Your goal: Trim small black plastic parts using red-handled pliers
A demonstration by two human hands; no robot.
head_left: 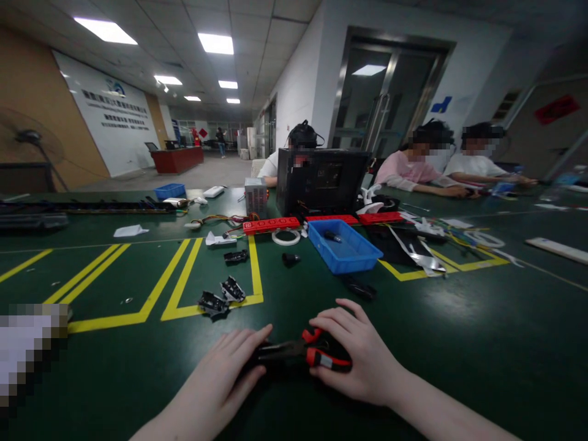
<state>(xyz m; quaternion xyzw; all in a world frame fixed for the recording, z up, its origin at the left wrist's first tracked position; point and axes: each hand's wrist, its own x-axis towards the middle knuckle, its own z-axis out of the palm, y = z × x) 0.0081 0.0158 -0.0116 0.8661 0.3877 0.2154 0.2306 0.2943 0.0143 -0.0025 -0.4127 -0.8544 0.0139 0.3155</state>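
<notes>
Both hands rest low on a dark green bench (459, 343): the right hand (356, 352) is curled over the red-and-black handles of a pair of pliers (303, 354), and the left hand (232, 364) lies palm down with its fingers closed on the dark nose end. The tool lies flat between the two, close to the near edge.

Steel pliers of this kind look stiff and fairly heavy for their size; the rubbery handle sleeves should give the surest hold, while the bare metal nose is likely the slicker end. Nothing about them looks fragile.

Just beyond the hands the bench is open, with a small black part (361, 288) lying nearest. Farther out sit two black connectors (220, 297) on a yellow floor-style line (184, 278), a blue tray (342, 248), a roll of white tape (285, 237) and a red power strip (271, 225). To the right the surface runs well clear. Across the bench, three seated people work behind a black computer case (319, 180), their hands well apart from this pair.
</notes>
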